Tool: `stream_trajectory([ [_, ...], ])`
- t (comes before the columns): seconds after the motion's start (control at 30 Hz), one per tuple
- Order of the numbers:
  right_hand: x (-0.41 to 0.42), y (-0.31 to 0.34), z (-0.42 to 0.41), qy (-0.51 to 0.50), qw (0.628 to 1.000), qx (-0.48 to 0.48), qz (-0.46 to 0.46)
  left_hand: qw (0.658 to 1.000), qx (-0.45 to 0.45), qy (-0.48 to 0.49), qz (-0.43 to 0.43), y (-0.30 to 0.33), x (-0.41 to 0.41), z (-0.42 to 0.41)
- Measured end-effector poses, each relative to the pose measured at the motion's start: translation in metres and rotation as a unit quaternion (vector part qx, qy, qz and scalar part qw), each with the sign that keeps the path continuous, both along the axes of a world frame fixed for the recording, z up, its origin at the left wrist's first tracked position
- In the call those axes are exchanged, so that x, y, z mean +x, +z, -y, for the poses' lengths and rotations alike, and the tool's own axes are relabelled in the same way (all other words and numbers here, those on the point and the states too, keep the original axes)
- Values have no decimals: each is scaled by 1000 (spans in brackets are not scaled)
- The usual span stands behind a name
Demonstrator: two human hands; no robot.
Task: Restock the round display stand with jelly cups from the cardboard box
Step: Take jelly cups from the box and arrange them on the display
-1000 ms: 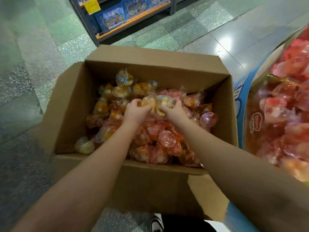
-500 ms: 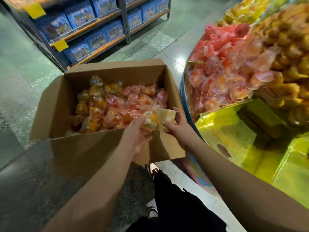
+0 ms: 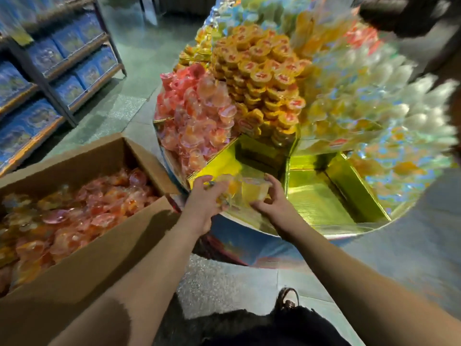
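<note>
My left hand (image 3: 203, 198) and my right hand (image 3: 270, 199) together hold a small bunch of yellow-orange jelly cups (image 3: 245, 189) over the near edge of the round display stand (image 3: 311, 231), at a gold-lined compartment (image 3: 224, 166) with little in it. Fingers of both hands curl round the cups. The open cardboard box (image 3: 104, 250) stands on the floor to the left, holding many red and orange jelly cups (image 3: 74, 216). Higher on the stand are heaps of pink cups (image 3: 197, 121) and orange-lidded cups (image 3: 264, 81).
A second gold compartment (image 3: 324, 196) lies to the right of my hands. Shelves of blue boxes (image 3: 50, 78) line the far left. My shoe (image 3: 287, 299) and dark trouser leg are on the floor below the stand. A dark blurred shape (image 3: 399, 16) is at top right.
Both hands lifted a bunch of jelly cups out of the box and carried it right, to the stand's near compartment. The view swung from the box to the stand.
</note>
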State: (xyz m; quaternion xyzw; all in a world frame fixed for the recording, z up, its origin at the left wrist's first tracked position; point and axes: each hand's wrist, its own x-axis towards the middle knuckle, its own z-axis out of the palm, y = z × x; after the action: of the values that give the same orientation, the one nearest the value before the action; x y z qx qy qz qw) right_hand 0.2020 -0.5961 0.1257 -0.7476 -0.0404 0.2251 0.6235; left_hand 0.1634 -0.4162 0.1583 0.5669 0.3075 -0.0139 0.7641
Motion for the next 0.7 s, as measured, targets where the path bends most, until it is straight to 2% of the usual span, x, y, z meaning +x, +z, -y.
stream_trajectory([
  [0.1,9,-3,66,-56,998,16,-6,993,86,-80,9,1,27,52],
  [0.2,19,-8,136,-103,995,5,-6,969,182,-163,23,-6,57,110],
  [0.53,83,-47,373,-188,981,-43,-9,904,321,-282,20,-28,155,338],
  [0.7,123,-59,463,-216,972,-92,-1,869,375,-323,9,-43,202,427],
])
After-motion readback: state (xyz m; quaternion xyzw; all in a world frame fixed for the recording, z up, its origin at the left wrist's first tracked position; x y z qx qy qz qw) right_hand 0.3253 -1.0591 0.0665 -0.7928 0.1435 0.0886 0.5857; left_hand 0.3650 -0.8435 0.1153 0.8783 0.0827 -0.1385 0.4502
